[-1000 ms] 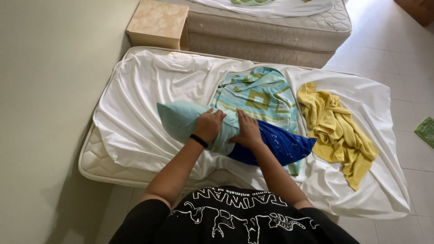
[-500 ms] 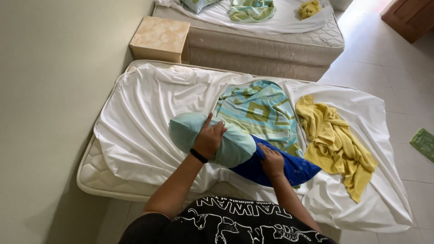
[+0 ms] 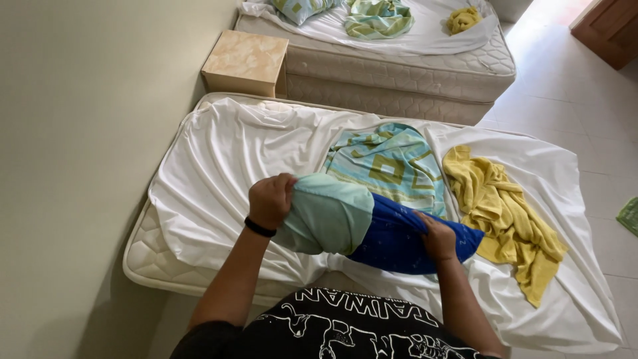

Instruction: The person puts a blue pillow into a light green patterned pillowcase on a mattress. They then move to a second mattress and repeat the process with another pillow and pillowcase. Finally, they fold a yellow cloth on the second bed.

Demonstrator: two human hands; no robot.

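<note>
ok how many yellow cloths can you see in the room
2. One yellow towel lies crumpled on the near mattress, right of the patterned blanket. A smaller yellow cloth sits bunched on the far bed. Others may lie out of view.

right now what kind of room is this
Most likely a bedroom, perhaps a guest room: two mattresses with white sheets, a small bedside cabinet between them, and a pillow in the person's hands.

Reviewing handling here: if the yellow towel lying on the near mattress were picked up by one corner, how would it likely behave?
The yellow towel lies crumpled in loose folds, so it would probably hang limp and unfold rather than hold shape. It looks thin, so likely light for its size. Pushed across the white sheet, it would probably bunch up and drag instead of sliding cleanly, and cannot roll.
</note>
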